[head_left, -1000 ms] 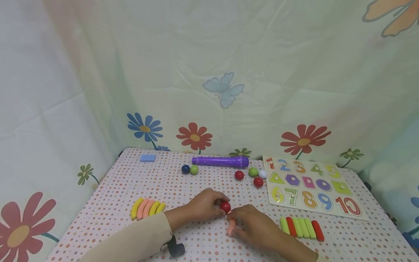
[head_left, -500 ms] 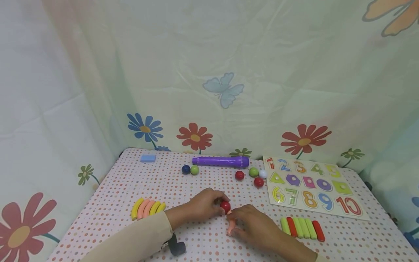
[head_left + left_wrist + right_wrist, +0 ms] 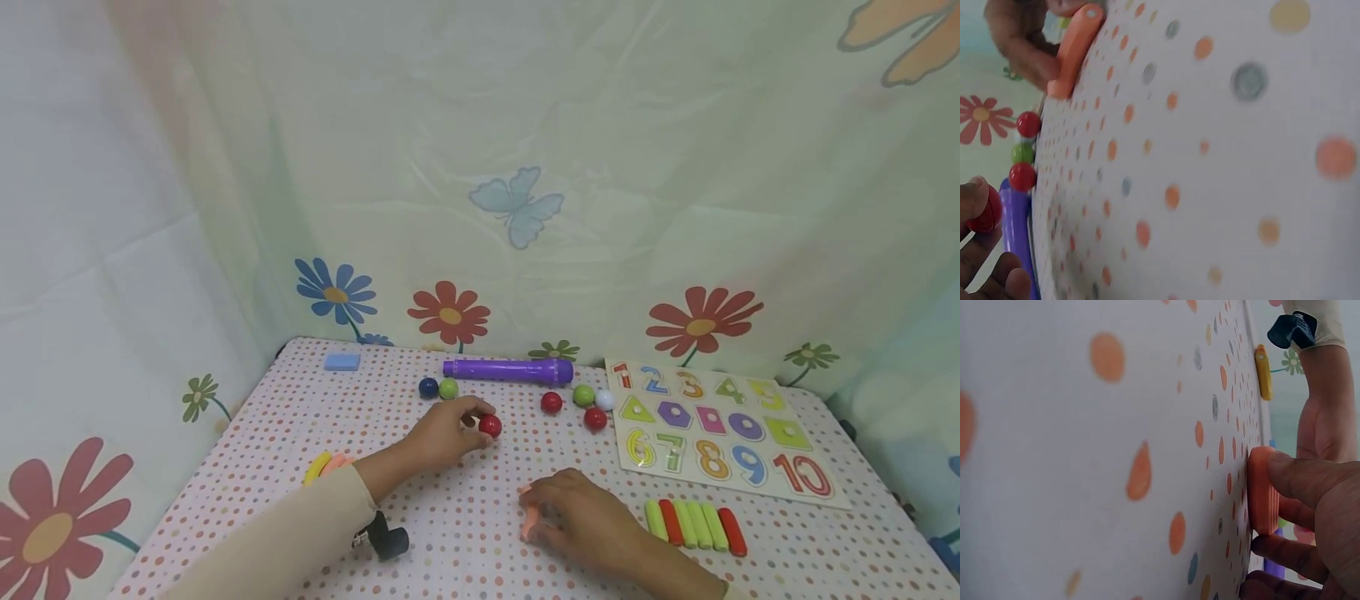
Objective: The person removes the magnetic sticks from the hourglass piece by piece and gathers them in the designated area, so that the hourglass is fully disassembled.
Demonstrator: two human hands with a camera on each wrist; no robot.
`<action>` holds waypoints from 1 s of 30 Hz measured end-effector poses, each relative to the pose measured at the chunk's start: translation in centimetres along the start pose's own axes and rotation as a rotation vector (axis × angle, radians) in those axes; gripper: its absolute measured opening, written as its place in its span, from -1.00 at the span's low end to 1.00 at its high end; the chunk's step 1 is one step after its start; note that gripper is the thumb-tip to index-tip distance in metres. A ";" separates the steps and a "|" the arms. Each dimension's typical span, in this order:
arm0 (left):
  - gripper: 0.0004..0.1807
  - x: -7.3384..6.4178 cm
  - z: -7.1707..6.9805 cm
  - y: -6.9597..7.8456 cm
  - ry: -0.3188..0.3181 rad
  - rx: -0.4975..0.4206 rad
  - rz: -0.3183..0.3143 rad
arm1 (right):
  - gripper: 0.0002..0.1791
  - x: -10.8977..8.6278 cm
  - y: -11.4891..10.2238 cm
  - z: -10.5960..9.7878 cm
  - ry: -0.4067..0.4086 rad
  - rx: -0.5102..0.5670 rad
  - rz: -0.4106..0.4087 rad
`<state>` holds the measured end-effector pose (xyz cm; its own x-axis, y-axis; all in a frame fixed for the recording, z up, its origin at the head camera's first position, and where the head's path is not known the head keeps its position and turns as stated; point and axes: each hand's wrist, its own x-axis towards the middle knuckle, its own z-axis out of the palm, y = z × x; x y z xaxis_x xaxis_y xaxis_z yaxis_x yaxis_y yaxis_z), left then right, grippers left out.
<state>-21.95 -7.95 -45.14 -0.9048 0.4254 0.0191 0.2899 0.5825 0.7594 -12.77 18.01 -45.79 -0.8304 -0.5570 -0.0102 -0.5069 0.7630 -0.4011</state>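
My left hand (image 3: 441,435) pinches a shiny red ball (image 3: 490,426) between thumb and fingers over the middle of the table. In the left wrist view the same ball (image 3: 988,212) shows at the left edge. To the right and nearer me, my right hand (image 3: 588,518) holds a curved salmon-orange piece (image 3: 531,522) at the table surface. The right wrist view shows the thumb on the side of this ridged piece (image 3: 1263,490), the fingers beyond it. A gap lies between the ball and the curved piece.
Behind the hands lie a purple toy microphone (image 3: 510,370), loose red balls (image 3: 551,402), green balls (image 3: 583,395), a dark blue ball (image 3: 428,387) and a blue block (image 3: 342,362). At right are a number puzzle board (image 3: 750,479) and green and red sticks (image 3: 697,523). My left forearm partly covers yellow curved pieces (image 3: 317,467).
My left hand has carried the red ball away from the curved piece, farther back and to the left. My right hand has stayed in place with the curved piece.
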 end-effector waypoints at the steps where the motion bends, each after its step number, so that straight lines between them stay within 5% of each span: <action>1: -0.59 0.0 -0.4 -0.1 0.010 0.004 -0.005 | -0.59 0.0 0.0 0.0 -0.002 0.000 0.002; 20: -0.57 0.0 -6.8 -3.6 0.190 0.080 -0.128 | -0.59 -0.1 0.1 0.2 0.015 -0.001 -0.012; 30: -0.55 0.9 -9.0 -6.1 0.234 0.103 -0.177 | -0.58 -0.1 0.1 0.0 0.000 -0.006 0.004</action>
<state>-27.32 -17.38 -43.94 -0.9878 0.1469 0.0512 0.1409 0.7054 0.6947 -12.70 18.12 -45.87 -0.8324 -0.5540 -0.0118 -0.5049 0.7671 -0.3957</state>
